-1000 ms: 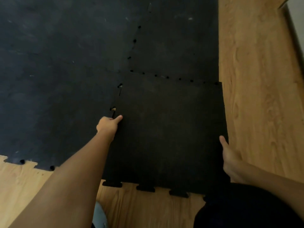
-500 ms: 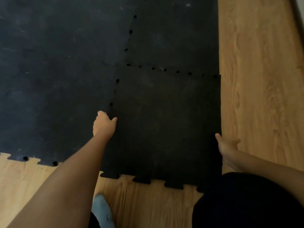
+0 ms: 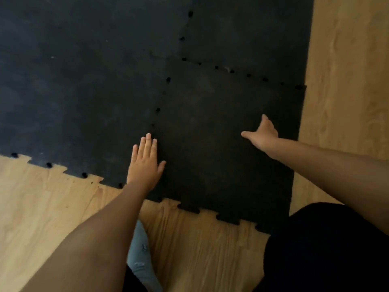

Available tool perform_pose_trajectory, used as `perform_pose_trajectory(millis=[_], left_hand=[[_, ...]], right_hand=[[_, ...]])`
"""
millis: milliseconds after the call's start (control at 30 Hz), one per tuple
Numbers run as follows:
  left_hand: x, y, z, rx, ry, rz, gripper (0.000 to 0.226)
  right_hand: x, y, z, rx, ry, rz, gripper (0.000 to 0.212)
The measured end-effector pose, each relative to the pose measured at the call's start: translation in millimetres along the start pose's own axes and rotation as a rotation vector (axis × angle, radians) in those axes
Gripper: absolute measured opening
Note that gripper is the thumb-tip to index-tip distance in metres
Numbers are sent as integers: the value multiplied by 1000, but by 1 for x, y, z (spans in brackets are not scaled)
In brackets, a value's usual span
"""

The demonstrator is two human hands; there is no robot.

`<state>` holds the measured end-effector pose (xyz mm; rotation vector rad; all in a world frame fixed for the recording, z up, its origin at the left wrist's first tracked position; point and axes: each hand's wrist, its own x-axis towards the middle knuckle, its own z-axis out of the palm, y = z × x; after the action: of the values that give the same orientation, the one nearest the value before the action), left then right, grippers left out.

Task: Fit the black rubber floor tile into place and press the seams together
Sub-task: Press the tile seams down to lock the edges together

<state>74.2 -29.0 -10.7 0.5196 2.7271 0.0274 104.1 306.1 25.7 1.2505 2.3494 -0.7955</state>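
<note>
The black rubber floor tile lies flat at the near right corner of the laid black mat, its jigsaw tabs meeting the neighbours on the left and far sides. My left hand rests palm down, fingers together, on the left seam. My right hand is spread flat on the tile's right half, holding nothing. Small dark gaps dot both seams. The far seam runs toward the right edge.
Light wooden floor runs along the right of the mat and in front of it. The tile's free tabs stick out toward me. My grey-socked foot and dark-clothed knee are close below.
My left hand has gone from gripping the tile's left edge to lying flat on the seam. My right hand left the tile's right edge and moved onto its top.
</note>
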Motion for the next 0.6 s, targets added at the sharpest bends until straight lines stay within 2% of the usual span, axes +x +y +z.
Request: perform_pose_trajectory(millis=[100, 167, 333, 467, 600], left_hand=[[-31, 9, 19, -207, 28, -371, 79], [-45, 13, 32, -314, 10, -504, 79], [-51, 2, 48, -266, 52, -430, 79], [-50, -1, 55, -260, 63, -419, 80], [-50, -1, 57, -211, 34, -414, 80]], right_hand=[[-16, -46, 27, -273, -16, -351, 95], [-32, -73, 50, -385, -47, -558, 94], [-67, -121, 112, -567, -218, -799, 100], [-70, -136, 153, -752, -198, -958, 101], [-67, -136, 177, -784, -188, -959, 99]])
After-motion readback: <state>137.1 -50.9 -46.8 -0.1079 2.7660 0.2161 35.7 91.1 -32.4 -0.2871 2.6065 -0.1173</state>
